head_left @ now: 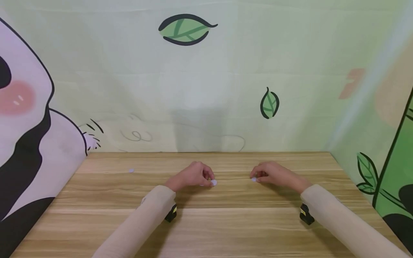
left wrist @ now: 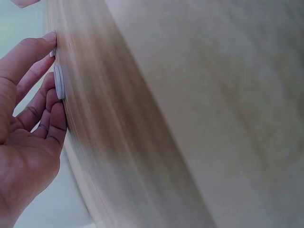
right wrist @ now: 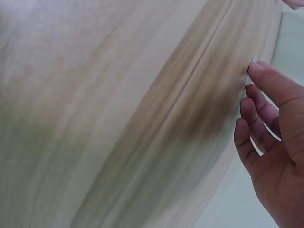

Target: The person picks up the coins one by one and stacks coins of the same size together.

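My left hand point(head_left: 193, 174) is low over the wooden table, thumb and forefinger pinching a small white disc point(head_left: 214, 182). In the left wrist view, more white discs point(left wrist: 59, 81), seemingly two stacked face to face, sit by the curled lower fingers of that hand. My right hand point(head_left: 271, 172) is across from it, also close over the tabletop. Between its thumb and forefinger tips shows another small white disc point(head_left: 254, 179); the right wrist view has only a sliver of this disc point(right wrist: 254, 60) beyond the thumb.
One more pale disc point(head_left: 131, 171) lies on the table point(head_left: 226, 229) at the far left. Behind the table's back edge hangs a pale green cloth point(head_left: 206, 79) printed with leaves and a panda. A black wrist camera point(head_left: 171, 213) is strapped under the left sleeve, another point(head_left: 306, 214) under the right.
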Demonstrator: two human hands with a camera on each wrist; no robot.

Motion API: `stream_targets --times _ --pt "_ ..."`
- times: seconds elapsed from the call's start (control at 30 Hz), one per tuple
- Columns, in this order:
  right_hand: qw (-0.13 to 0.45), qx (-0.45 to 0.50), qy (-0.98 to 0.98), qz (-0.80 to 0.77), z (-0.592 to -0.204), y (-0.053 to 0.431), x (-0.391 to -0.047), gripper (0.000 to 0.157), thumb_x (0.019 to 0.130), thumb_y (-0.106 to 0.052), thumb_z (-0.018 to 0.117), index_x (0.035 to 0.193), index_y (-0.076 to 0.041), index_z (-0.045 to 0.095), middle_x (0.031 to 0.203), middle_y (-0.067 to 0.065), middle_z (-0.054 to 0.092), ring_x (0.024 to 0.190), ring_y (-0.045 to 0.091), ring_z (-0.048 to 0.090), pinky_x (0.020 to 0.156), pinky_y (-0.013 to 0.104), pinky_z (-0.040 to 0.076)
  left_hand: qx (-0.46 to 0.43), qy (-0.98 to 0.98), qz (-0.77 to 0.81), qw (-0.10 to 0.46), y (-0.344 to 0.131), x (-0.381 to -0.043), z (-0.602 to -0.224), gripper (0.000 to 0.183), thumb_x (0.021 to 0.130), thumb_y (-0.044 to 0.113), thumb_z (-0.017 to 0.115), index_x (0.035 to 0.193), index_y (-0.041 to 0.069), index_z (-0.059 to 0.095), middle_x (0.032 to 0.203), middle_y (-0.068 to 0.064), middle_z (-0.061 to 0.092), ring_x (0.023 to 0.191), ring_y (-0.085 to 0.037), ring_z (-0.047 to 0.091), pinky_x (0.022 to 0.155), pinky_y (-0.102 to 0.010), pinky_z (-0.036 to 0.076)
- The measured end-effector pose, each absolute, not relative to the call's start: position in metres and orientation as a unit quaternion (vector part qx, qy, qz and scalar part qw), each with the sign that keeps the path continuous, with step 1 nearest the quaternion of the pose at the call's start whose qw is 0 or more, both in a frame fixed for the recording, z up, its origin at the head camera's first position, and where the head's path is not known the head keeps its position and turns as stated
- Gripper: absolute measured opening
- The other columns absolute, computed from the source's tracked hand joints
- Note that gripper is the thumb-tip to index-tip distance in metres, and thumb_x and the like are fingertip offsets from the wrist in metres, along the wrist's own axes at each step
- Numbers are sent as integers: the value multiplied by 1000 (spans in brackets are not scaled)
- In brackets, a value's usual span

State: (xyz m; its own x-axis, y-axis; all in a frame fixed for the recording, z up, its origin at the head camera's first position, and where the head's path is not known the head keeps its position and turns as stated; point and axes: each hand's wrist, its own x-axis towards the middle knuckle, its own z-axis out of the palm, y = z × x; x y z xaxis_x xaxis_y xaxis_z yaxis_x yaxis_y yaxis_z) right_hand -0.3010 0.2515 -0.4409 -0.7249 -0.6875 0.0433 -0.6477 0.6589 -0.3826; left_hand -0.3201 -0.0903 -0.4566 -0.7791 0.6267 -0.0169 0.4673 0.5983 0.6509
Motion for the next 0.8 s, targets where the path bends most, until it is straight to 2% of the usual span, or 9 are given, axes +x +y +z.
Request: stream_targets --times 0.13,0.27,0.43,0.6,0.8 --pt "54 -347 915 -197 -442 247 -300 6 94 -15 74 99 -12 71 83 -7 61 76 9 53 69 26 47 307 886 324 125 -89 -319 -455 11 81 18 87 85 14 76 69 7 63 65 -6 52 58 -20 41" --pt "56 -317 923 -213 -445 244 -297 13 96 -21 72 95 -10 66 79 -7 58 73 8 50 67 25 45 307 884 327 128 -89 -318 -453 12 81 16 87 85 13 76 70 6 63 65 -7 52 58 -20 41" --pt "61 -309 920 -231 -447 247 -296 15 97 -21 70 102 -7 65 80 -5 57 73 8 49 68 26 45 306 886 323 127 -89 -317 -453 11 81 17 86 85 14 76 70 6 63 65 -7 52 58 -20 41" --pt "71 -345 909 -222 -445 251 -298 19 99 -17 68 116 -8 69 89 -5 60 80 9 51 72 27 47 306 888 320 122 -90 -318 -455 11 81 17 86 85 13 76 69 6 63 65 -6 51 58 -20 41" --pt "72 -356 909 -205 -447 254 -303 13 99 -17 69 111 -14 71 89 -6 60 80 8 50 71 26 46 307 887 322 122 -89 -318 -454 12 81 16 87 86 13 76 69 6 63 64 -6 52 58 -20 42"
